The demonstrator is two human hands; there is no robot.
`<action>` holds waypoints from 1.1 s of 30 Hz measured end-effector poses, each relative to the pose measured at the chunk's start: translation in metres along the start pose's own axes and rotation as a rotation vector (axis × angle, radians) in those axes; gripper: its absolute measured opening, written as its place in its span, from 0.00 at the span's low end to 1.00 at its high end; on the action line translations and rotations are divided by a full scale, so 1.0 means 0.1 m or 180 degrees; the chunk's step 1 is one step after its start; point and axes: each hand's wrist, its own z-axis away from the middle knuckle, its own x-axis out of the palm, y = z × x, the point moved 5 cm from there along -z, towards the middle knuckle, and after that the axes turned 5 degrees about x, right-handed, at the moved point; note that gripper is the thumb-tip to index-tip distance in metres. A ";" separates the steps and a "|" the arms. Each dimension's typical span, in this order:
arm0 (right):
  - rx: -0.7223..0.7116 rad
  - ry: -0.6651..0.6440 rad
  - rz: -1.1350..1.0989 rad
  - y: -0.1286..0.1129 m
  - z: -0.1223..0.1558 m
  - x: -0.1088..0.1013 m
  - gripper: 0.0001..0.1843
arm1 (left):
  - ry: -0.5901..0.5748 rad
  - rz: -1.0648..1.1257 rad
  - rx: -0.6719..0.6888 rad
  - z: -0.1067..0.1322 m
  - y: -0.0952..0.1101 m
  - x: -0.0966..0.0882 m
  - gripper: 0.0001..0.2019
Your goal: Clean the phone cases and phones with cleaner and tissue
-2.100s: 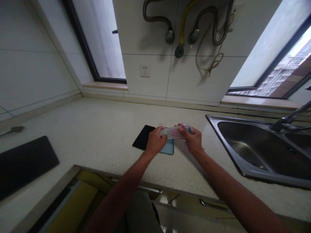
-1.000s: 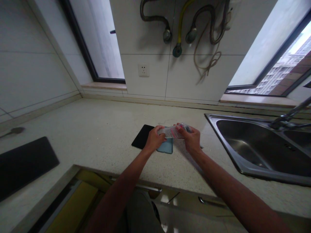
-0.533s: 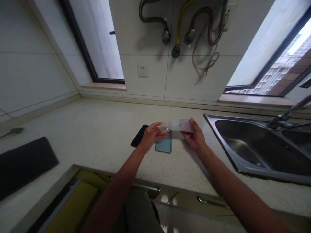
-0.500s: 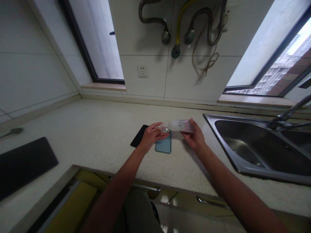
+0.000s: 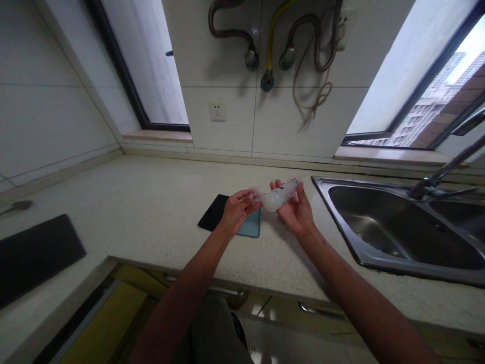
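Observation:
My right hand [image 5: 297, 215] is wrapped from below around a translucent white bottle [image 5: 279, 196] with faint pink and dark print. The bottle is tilted, its rounded end pointing down-left toward my left hand [image 5: 235, 211]. Those left fingers are closed on a small, clear piece [image 5: 257, 193] beside the bottle's end; whether it is a cap or a bit of film is unclear. Beneath my left hand, a black phone-like slab [image 5: 212, 212] and a light blue phone case [image 5: 250, 226] lie on the counter, both partly covered.
A steel double sink [image 5: 364, 217] with a tap [image 5: 426, 187] is set into the pale counter [image 5: 159, 202] at right. A dark flat panel [image 5: 41, 253] lies at far left. Hoses [image 5: 269, 50] and a socket [image 5: 217, 111] are on the wall behind.
The bottle has turned from roughly level to tilted, its rounded end now lower left. My right hand has rolled more palm-up under it, and my left fingers have drawn together.

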 end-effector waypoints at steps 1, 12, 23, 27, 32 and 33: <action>-0.0039 0.0011 0.0037 -0.05 -0.01 -0.02 0.18 | -0.0037 -0.0032 -0.0006 0.00 -0.01 0.06 0.11; -0.0971 0.0952 -0.0182 -0.68 -0.41 -0.76 0.18 | -0.1306 -0.3686 0.1010 -0.10 -0.34 0.63 0.16; -0.0858 0.1241 -0.0507 -0.63 -0.42 -0.86 0.15 | -0.0980 -0.5242 0.0247 -0.23 -0.70 0.79 0.13; -0.0720 0.1397 -0.0781 -0.59 -0.38 -0.86 0.11 | -0.1423 -0.4735 0.0057 -0.33 -0.70 0.78 0.10; -0.0519 0.1262 -0.0873 -0.53 -0.35 -0.82 0.11 | -0.1320 -0.3004 -0.0344 -0.44 -0.61 0.57 0.09; -0.0480 0.1228 -0.0870 -0.52 -0.34 -0.81 0.11 | -0.1284 -0.2636 -0.0416 -0.45 -0.60 0.53 0.09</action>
